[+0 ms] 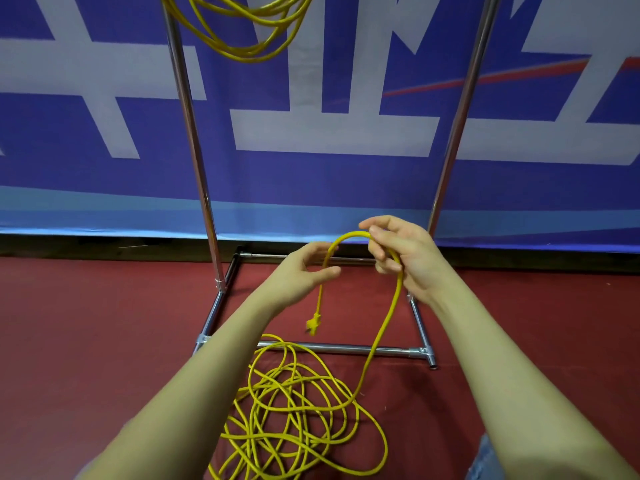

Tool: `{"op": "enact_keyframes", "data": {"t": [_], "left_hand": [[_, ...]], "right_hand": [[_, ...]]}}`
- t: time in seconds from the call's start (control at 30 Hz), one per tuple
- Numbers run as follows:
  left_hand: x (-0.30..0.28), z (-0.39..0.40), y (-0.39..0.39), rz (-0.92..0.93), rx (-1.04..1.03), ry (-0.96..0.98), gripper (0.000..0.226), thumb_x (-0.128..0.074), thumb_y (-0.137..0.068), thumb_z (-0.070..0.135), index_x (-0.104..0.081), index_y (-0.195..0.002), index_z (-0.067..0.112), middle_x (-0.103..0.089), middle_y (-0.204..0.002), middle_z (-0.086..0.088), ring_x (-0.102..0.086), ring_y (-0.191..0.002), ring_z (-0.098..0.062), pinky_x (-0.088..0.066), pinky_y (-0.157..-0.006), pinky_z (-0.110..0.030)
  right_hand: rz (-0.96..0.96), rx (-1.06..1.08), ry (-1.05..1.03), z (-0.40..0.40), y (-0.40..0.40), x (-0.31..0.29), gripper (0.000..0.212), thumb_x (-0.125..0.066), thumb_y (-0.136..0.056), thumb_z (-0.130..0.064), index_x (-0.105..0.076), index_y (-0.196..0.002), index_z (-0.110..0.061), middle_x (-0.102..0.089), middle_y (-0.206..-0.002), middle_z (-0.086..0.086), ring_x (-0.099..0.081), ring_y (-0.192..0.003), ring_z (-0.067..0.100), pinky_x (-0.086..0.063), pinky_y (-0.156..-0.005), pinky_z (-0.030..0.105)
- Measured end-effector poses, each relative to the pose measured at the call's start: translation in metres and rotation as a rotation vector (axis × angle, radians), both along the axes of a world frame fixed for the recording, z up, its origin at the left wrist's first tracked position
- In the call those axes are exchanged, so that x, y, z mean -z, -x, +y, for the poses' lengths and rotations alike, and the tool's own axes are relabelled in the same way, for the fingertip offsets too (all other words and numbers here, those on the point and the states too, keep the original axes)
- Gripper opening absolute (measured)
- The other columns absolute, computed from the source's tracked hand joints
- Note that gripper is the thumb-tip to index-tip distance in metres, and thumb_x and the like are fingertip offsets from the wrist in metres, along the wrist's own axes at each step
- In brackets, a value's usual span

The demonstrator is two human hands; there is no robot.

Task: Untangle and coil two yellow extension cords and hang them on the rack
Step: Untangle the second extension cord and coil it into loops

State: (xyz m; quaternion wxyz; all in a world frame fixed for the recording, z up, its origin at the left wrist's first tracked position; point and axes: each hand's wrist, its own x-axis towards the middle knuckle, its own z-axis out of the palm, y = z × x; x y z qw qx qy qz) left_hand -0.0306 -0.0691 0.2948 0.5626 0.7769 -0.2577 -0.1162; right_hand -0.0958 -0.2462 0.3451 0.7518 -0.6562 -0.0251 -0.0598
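Yellow cord (382,327) arched from right hand's (405,258) pinch, plug (313,323) dangling beside spread left hand (304,271), tangle (298,414) on floor (104,341).

Dark red floor (86,341) — behind it a blue banner (311,174) with large white characters.

Bare forearms and hands, a scrap of denim below.

Both forearms are uncovered from the lower edge of the view to the wrists, with no sleeve on either. The left hand (304,271) and right hand (405,258) carry no glove, ring, watch or band. At the lower right corner shows a patch of light blue denim (483,459), faded, with a seam.
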Motion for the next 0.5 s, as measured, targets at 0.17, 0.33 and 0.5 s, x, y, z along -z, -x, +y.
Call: {"op": "enact_keyframes", "data": {"t": [0.17, 0.33, 0.5], "left_hand": [[0.018, 0.010, -0.009, 0.070, -0.139, -0.127, 0.022, -0.060, -0.095, 0.028, -0.058, -0.077, 0.017, -0.067, -0.081, -0.005, -0.061, -0.079, -0.012, -0.045, -0.076, -0.021], [0.012, 0.021, -0.007, 0.297, -0.136, 0.087, 0.044, -0.048, -0.098, 0.041, -0.046, -0.064, 0.014, -0.034, -0.045, 0.008, -0.031, -0.039, -0.009, -0.032, -0.043, -0.019], [-0.012, 0.024, -0.004, 0.447, 0.070, 0.361, 0.036, -0.040, -0.099, 0.034, -0.058, -0.084, 0.007, -0.041, -0.050, 0.001, -0.019, -0.034, -0.004, -0.012, -0.038, -0.015]], "right_hand": [[-0.102, 0.068, -0.170, -0.005, -0.005, -0.002, 0.012, -0.045, -0.096, -0.006, -0.057, -0.096, -0.008, -0.050, -0.053, -0.001, -0.028, -0.035, 0.005, -0.020, -0.041, 0.018], [-0.087, 0.189, -0.174, -0.007, -0.009, 0.003, 0.013, -0.045, -0.096, -0.003, -0.055, -0.093, -0.011, -0.060, -0.064, 0.001, -0.041, -0.037, 0.009, -0.034, -0.041, 0.018], [0.013, 0.266, -0.203, -0.006, -0.014, 0.016, 0.014, -0.046, -0.098, -0.006, -0.054, -0.088, -0.012, -0.059, -0.058, -0.001, -0.039, -0.036, 0.008, -0.032, -0.040, 0.017]]}}
